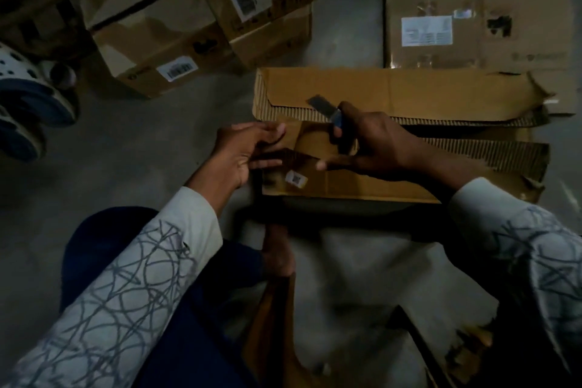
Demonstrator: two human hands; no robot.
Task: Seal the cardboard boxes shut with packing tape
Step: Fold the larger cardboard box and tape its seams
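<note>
Right hand (376, 143) grips a cutter (325, 108) over the cardboard box (425, 90).

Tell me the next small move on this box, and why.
Probably lower the knife blade to the tape and cut the strip. The right hand grips the knife with its blade out, raised over the box, while the left hand presses the glossy tape down at the flaps' left end.

Dim light is washing the whole frame, strongest toward the upper right, where glossy tape (425, 7) on a flat carton (522, 41) is glinting. Deep shadow is pooling at lower centre. The edges are bending and blurring.
</note>
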